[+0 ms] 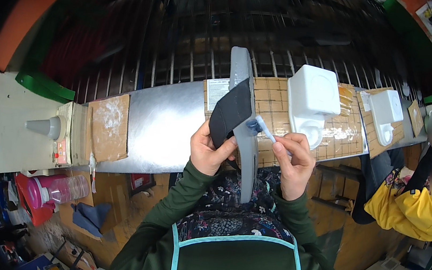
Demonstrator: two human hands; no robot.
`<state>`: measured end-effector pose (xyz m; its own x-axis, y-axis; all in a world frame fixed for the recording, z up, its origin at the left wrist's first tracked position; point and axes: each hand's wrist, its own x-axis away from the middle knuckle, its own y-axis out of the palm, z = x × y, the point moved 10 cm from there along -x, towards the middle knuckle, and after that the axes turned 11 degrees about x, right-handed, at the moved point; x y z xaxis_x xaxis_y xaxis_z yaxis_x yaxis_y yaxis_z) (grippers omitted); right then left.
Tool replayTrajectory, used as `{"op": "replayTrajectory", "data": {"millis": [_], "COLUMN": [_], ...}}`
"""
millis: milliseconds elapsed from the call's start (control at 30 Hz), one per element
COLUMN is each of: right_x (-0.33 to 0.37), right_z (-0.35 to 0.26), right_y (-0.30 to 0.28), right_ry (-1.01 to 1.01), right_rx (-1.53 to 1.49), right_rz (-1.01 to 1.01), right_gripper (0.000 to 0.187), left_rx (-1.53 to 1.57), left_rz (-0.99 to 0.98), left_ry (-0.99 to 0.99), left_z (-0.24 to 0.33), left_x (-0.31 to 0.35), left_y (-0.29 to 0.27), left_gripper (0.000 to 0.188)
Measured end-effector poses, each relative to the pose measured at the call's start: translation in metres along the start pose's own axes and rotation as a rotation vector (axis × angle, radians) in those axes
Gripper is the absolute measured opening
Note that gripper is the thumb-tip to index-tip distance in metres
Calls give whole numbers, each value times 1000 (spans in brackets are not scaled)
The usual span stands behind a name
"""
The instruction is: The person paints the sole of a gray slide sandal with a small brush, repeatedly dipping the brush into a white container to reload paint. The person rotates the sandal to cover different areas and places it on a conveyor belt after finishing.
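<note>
The left hand (207, 150) clasps a grey-soled slide sandal (240, 108) by its black strap (228, 114), above the metal table (161, 123); the right hand (294, 166) pinches a small brush (267, 130), bristles (253, 125) at the sole (247, 155). Beyond, a white plastic container (315, 96) stands on cardboard (274, 101).

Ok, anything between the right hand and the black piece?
Just the brush in the right hand and the grey bar, where the brush's dark end shows, close to the black piece. Nothing else visible.

Metal bench (161, 123) w/ glare, bars (172, 67) bhnd, orange panel (34, 10) L, brn flr (317, 231)
</note>
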<state>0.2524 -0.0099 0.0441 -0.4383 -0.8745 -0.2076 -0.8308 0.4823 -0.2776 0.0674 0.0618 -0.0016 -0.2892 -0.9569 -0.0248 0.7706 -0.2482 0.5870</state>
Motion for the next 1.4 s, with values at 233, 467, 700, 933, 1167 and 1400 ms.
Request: {"op": "replayTrajectory", "data": {"millis": [233, 467, 700, 933, 1167, 1400], "right_x": [-12, -30, -42, -40, -42, -42], "right_z": [-4, -16, -30, -61, -68, -72], "right_y": [8, 1, -19, -18, -21, -16], "right_ry": [-82, -168, -279, -557, -582, -641], "right_rx": [89, 186, 393, 650, 659, 700], "right_rz": [39, 91, 231, 189, 190, 100], "right_gripper": [14, 14, 18, 23, 22, 20], "left_rx": [-103, -190, -192, -262, -249, -291], "left_rz": [31, -20, -57, -72, -75, -114], "left_ry": [-9, -37, -51, -53, -57, 16], "left_z": [6, 7, 8, 13, 14, 21], "left_x": [7, 6, 5, 5, 4, 2], "left_y": [-2, -5, -3, -1, 1, 2], "left_gripper": [37, 33, 30, 29, 31, 33]}}
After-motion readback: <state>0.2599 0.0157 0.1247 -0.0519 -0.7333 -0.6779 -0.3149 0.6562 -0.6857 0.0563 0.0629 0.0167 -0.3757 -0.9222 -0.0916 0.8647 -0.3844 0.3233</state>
